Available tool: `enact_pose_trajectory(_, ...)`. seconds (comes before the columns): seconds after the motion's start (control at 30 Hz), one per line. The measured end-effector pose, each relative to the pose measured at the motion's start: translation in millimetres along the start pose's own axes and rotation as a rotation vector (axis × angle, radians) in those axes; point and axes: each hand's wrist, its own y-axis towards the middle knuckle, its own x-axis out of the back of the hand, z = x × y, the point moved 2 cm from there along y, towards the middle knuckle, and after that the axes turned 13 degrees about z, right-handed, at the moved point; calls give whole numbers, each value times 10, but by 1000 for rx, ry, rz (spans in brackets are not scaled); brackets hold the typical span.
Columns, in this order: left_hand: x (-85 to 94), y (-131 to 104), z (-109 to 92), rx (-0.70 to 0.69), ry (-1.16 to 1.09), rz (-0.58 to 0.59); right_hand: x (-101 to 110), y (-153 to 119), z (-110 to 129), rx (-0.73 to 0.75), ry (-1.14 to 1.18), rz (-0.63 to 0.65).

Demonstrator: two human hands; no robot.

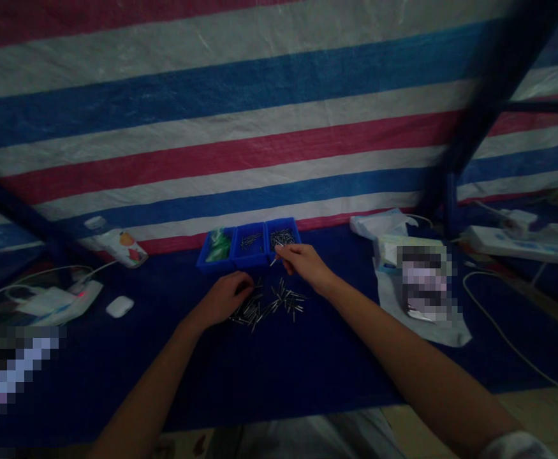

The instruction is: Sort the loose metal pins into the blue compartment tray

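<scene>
Blue table [269,370]; right hand [306,264], one o'clock of the loose pile [249,312], pinches a metal pin [273,261], seemingly picking singly; next calls for controlled release; left hand [224,297], ten o'clock, grip unclear.

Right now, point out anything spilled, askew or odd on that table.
The bottle at the left rear looks slanted, perhaps tipped over. Loose metal pins lie scattered on the table, outside the blue bins, though perhaps deliberately. No damage shows.
</scene>
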Motion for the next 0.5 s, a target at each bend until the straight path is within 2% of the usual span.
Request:
enact_pose_trajectory(0.13,-2,1,0,-6,8,5,77,20,-87,-164,-47,-108)
enact_pose_trajectory(0.2,1,-2,-9,-5,3,6,90,27,-99,-186,-46,-116)
enact_pose_trajectory(0.37,17,-8,-49,3,-4,2,88,63,-67,-73,83,-183)
enact_pose_trajectory(0.5,48,-15,-74,57,-40,-27,93,83,-43,-3,-36,-165)
